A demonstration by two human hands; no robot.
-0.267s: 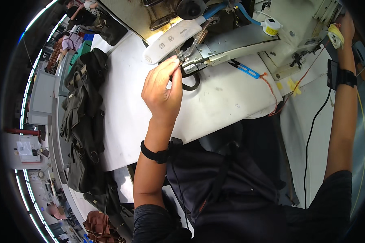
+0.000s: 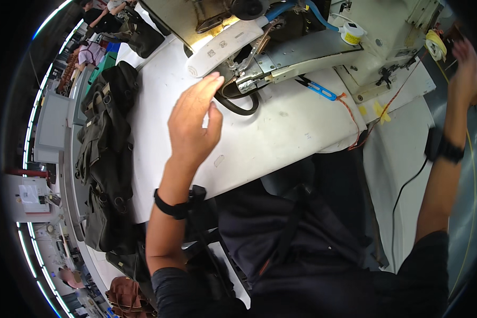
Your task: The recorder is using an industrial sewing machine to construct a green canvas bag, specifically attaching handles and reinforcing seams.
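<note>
My left hand point(image 2: 192, 123) is off the sewing machine's presser foot, fingers stretched forward and thumb apart, holding nothing. Just past its fingertips, a dark looped strap point(image 2: 244, 112) hangs at the end of the sewing machine's narrow arm point(image 2: 297, 55), its upper part at the needle area. Out at the far right, my right hand point(image 2: 467, 71) is raised with its fingers extended, somewhat smeared by motion, and no object shows in it. A yellow-white cloth bundle point(image 2: 435, 45) sits on the machine's side to the left of that hand.
Blue thread snips point(image 2: 320, 90) lie on the white table point(image 2: 281, 138), near orange thread point(image 2: 353, 119). Dark olive bags point(image 2: 103, 164) are heaped along the left edge. A brown bag point(image 2: 130, 297) is at lower left. Other people point(image 2: 98, 18) are at the far upper left.
My left hand has let go at the presser foot and drawn back to the left and nearer. My right hand has come down and rightward, away from the yellow-white cloth.
</note>
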